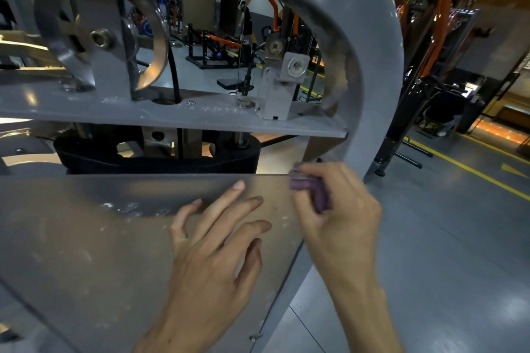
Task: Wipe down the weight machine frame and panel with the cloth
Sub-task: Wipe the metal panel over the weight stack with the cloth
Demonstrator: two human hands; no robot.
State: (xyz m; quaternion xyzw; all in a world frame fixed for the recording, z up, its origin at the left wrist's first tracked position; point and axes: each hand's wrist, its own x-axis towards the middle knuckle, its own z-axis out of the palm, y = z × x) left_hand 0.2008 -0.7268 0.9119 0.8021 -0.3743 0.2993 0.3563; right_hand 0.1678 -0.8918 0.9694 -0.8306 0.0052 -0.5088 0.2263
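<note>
The grey weight machine frame [381, 46] arches over the top right and runs down past a flat grey panel [86, 238] that fills the lower left. My right hand [341, 209] grips a small bunched purple cloth [311, 190] and presses it against the panel's upper right corner, beside the frame upright. My left hand [218, 243] rests on the panel with its fingers spread and straight, just left of the right hand. White dusty smears [126, 208] mark the panel left of my left hand.
Above the panel, a grey shelf plate [172, 114] carries a metal pulley wheel [100, 34], a black cable and a bolted bracket [284, 77]. A black weight block [157, 155] sits under the shelf. Right of the frame lie grey floor with yellow lines [470, 169] and orange gym equipment.
</note>
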